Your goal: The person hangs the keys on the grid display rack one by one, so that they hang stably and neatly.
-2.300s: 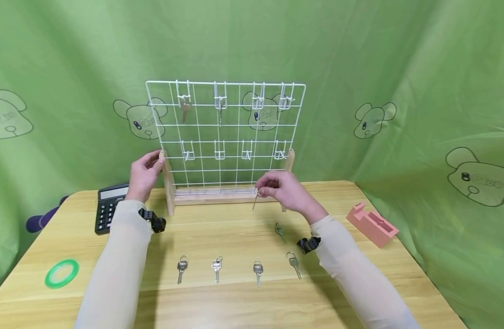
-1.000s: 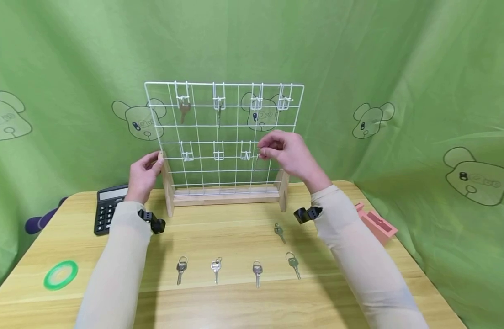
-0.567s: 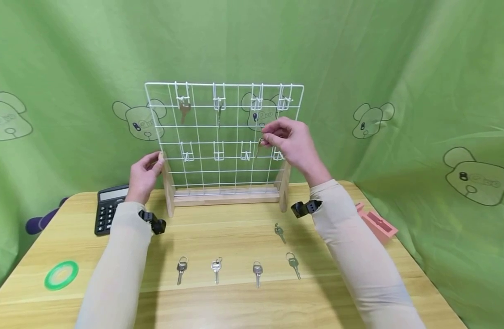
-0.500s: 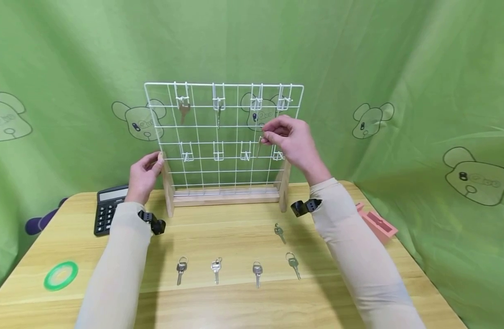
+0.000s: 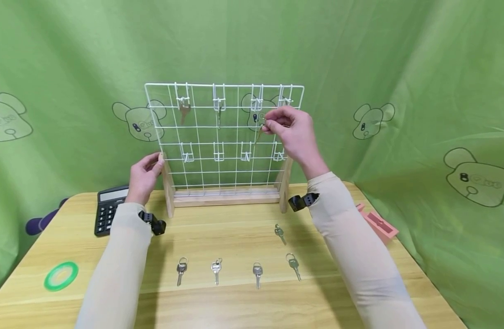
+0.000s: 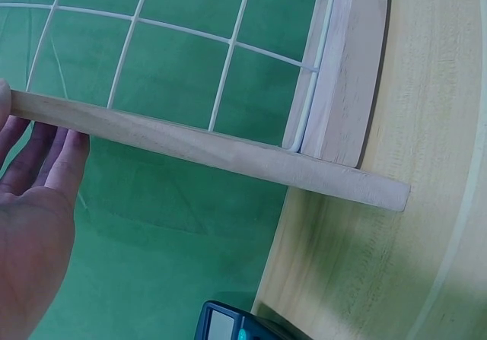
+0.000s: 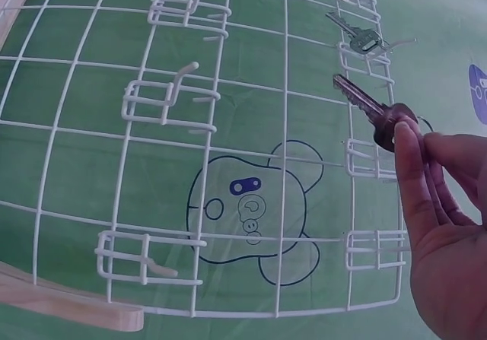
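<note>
Right hand (image 5: 293, 135) has climbed with its key (image 7: 365, 106): 2.3 s ago low in front of the rack (image 5: 227, 199), now right of centre in the head view, level with the space between the two hook rows. Left hand (image 5: 144, 178) hasn't shifted.

Right hand pinches the key at its head between thumb and fingers. Blade is tilted: points upper left in the right wrist view, lower left in the head view. Key is near the white hooks (image 5: 257, 104); can't tell whether it touches the rack.

Left hand pinches the top of the wooden post (image 5: 168, 194), left of centre in the head view. Left wrist view has the fingers behind the post.

Rack stands upright, upper centre of the head view. Two hanging keys (image 5: 184, 112) on it, on the first and second top-row hooks from the left.

Five loose keys (image 5: 257, 269) on the table (image 5: 219, 311): four in a row at lower centre, one above the row's right end.

Calculator (image 5: 105, 214) at left, partly behind the sleeve. Green ring (image 5: 48, 279) at lower left. Pink holder (image 5: 383, 226) at right, partly behind the other sleeve. Green curtain (image 5: 342, 55) with bear faces behind.
</note>
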Available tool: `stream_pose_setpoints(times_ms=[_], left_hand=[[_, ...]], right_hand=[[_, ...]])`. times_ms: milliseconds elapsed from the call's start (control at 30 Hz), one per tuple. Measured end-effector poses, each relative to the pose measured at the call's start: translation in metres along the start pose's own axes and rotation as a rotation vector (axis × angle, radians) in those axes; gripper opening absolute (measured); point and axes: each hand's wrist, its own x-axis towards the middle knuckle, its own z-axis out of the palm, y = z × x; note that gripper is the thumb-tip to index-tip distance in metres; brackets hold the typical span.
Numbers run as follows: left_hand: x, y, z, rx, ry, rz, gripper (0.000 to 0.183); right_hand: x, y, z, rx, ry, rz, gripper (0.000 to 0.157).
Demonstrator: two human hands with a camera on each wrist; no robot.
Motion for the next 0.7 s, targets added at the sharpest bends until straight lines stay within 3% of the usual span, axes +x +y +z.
stream_pose_setpoints(times_ms=[700], left_hand=[[-0.001,-0.002,0.001,0.006,0.006,-0.005,0.046]], right_hand=[[0.016,-0.012,0.011,0.13,0.115,-0.03,0.016]])
